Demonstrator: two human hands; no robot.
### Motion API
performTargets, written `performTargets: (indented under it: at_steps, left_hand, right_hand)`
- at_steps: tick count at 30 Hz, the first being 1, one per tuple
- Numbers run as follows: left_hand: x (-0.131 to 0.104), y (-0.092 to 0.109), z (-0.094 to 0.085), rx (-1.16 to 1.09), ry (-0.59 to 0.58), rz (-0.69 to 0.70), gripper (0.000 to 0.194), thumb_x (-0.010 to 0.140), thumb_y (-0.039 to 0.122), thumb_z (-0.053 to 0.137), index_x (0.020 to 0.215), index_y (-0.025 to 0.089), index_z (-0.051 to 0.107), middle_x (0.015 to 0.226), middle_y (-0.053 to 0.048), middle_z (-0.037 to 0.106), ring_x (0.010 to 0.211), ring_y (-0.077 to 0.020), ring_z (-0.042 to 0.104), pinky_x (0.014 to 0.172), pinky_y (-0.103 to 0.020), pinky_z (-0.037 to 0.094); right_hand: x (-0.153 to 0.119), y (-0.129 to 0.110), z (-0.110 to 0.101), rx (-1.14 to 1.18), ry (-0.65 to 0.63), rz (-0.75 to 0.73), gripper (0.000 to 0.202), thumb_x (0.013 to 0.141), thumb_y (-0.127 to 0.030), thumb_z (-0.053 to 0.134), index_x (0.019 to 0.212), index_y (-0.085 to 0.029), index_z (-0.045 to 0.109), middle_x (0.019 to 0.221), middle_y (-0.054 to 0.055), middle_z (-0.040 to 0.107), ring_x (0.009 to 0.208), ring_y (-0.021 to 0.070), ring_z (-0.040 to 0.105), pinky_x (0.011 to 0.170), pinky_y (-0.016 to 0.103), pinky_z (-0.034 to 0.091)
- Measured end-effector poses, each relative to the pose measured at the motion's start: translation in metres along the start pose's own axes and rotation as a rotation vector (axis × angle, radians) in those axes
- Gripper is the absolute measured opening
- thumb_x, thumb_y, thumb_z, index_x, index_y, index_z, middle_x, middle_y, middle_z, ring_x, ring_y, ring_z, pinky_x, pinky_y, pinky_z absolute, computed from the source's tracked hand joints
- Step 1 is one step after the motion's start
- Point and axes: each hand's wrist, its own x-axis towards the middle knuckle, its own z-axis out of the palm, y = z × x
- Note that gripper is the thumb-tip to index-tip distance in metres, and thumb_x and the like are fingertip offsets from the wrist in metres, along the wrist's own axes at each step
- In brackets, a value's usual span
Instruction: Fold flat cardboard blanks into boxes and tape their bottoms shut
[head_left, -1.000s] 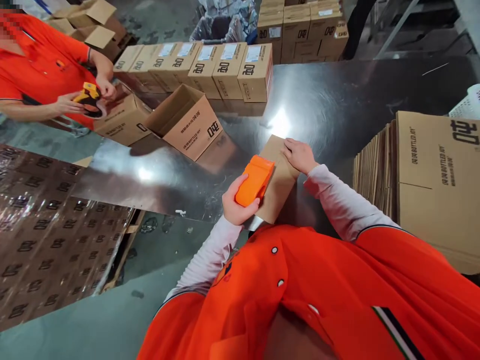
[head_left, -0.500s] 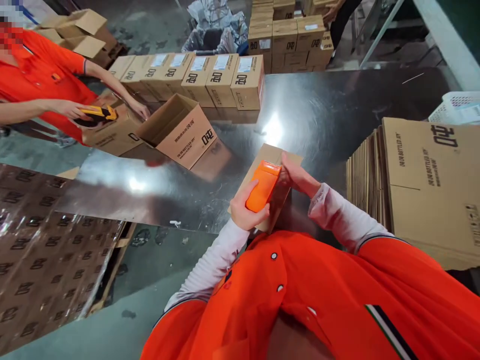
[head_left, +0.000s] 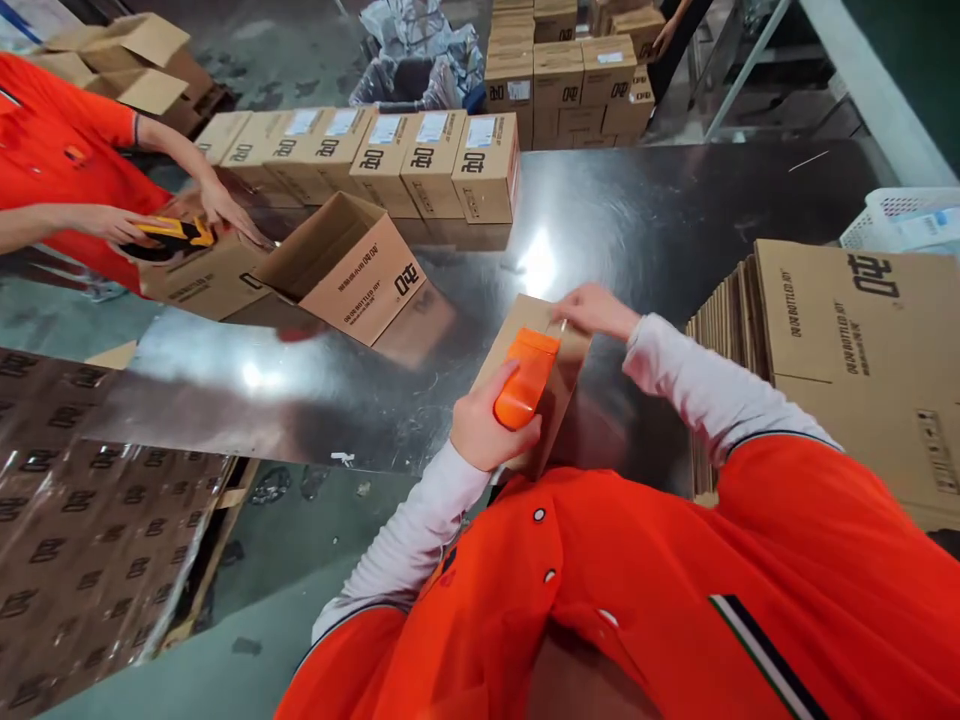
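Note:
My left hand (head_left: 491, 425) is wrapped round an orange tape dispenser (head_left: 527, 375), resting it over the top of a closed brown cardboard box (head_left: 512, 318). The box stands on the shiny metal table in front of my body. At the box's far right edge, the fingers of my right hand (head_left: 596, 310) are pinched together beside a small pale, shiny bit. What they grip is too small to make out. Much of the box top is hidden by the dispenser and my left hand.
An open carton (head_left: 360, 275) lies tilted on the metal table (head_left: 630, 215), beside a co-worker's hand holding a yellow-black tape dispenser (head_left: 176, 232). Several labelled boxes (head_left: 484, 180) line the far edge. Flattened cartons (head_left: 825, 350) are stacked at right, near a white basket (head_left: 874, 220).
My right hand has shifted up and right from beside the dispenser to the box's far edge, its fingers now pinched. The dispenser stays in my left hand. The co-worker's free hand moved down-left.

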Motion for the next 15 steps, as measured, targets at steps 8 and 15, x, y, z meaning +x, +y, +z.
performTargets:
  at_steps: [8, 15]
  left_hand:
    - [0.04, 0.046, -0.014, 0.343, -0.247, -0.223, 0.078, 0.078, 0.044, 0.077, 0.151, 0.026, 0.06, 0.115, -0.006, 0.082, 0.108, -0.0314, 0.079, 0.098, -0.036, 0.061]
    - [0.051, 0.053, -0.016, 0.364, -0.305, -0.239, 0.074, 0.078, 0.043, 0.073, 0.15, 0.029, 0.062, 0.114, -0.004, 0.081, 0.105, -0.0313, 0.079, 0.093, -0.037, 0.06]
  right_hand:
    - [0.101, 0.025, -0.069, -0.312, 0.196, -0.092, 0.031, 0.106, -0.029, 0.06, 0.086, -0.013, 0.078, 0.084, 0.008, 0.072, 0.084, 0.017, 0.066, 0.1, 0.031, 0.05]
    - [0.105, 0.073, -0.011, -0.236, 0.024, 0.005, 0.037, 0.107, -0.031, 0.057, 0.088, -0.005, 0.076, 0.073, 0.004, 0.066, 0.074, 0.0122, 0.06, 0.088, 0.026, 0.052]
